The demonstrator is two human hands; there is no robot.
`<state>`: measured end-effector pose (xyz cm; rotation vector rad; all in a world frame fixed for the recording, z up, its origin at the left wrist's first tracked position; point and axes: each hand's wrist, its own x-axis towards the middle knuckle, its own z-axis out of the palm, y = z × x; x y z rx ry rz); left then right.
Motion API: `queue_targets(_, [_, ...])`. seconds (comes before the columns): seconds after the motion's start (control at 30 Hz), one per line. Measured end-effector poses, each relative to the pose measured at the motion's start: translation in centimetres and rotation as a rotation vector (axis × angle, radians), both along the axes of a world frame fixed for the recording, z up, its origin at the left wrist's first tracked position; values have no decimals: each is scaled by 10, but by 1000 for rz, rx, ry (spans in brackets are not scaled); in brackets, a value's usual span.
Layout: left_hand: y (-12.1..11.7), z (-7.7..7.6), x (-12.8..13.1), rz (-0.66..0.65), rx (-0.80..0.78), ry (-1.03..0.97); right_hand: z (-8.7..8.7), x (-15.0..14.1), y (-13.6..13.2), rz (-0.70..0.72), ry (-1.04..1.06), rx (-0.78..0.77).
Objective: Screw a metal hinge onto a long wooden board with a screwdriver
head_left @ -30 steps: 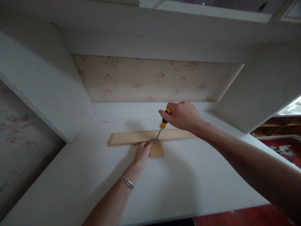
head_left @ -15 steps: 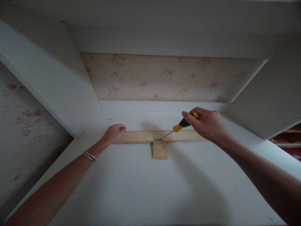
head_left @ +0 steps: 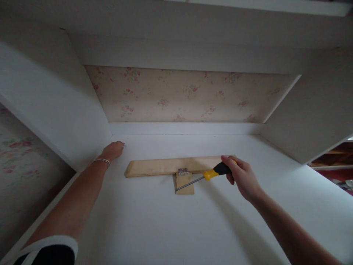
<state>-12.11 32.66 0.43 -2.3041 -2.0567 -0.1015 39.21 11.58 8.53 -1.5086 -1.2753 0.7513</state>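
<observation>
Screwdriver (head_left: 210, 174): now off hinge (head_left: 183, 171), tip over block (head_left: 182, 179); turning likely paused.
Right hand (head_left: 244, 178): closed round screwdriver.
Left hand (head_left: 113, 150): moved to dark sliver (head_left: 125, 145); pinching, cannot tell.

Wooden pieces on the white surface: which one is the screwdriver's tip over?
The short, squarish piece, on the near side of the metal hinge. The screwdriver has its shaft across it; the other is the long board.

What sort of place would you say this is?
Probably a room in a home, at a built-in cabinet or desk niche: a white surface between white side panels, with floral wallpaper behind.
</observation>
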Motion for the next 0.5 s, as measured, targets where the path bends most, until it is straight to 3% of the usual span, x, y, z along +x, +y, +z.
queue_targets(0.17, [1, -3, 2, 9, 10, 17, -9, 3, -2, -18, 62, -47])
queue_targets(0.4, [-20, 3, 17, 124, 76, -42, -19, -1, -9, -47, 185, -28])
queue_targets(0.47, [-31, 8, 29, 194, 110, -196, -24, -5, -15, -26, 252, -74])
queue_targets(0.5, [-39, 12, 38, 245, 118, -410, -26, -8, -19, -1, 291, -107])
